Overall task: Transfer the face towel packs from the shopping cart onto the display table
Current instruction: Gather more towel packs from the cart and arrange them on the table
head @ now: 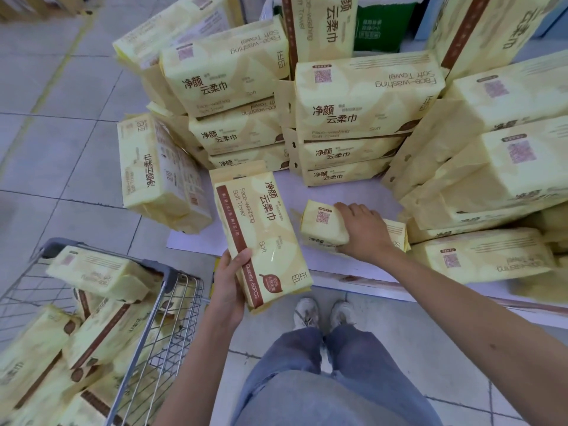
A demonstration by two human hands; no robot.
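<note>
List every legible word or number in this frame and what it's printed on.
"净颜云柔巾": left-hand pack, and stacked packs on the display table.
"Face-washing Soft Towel": the same packs.
"Soft": left-hand pack.
"Quantity 60PCS": left-hand pack, brown stripe.
"正印": left-hand pack, near corner.
Print by the code on the right-hand pack: too small to read.
Green pack at the back: blurred.

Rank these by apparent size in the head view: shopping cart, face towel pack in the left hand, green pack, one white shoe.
1. shopping cart, cropped by the frame.
2. face towel pack in the left hand.
3. green pack, farther off and partly hidden, so true size unsure.
4. white shoe.
</note>
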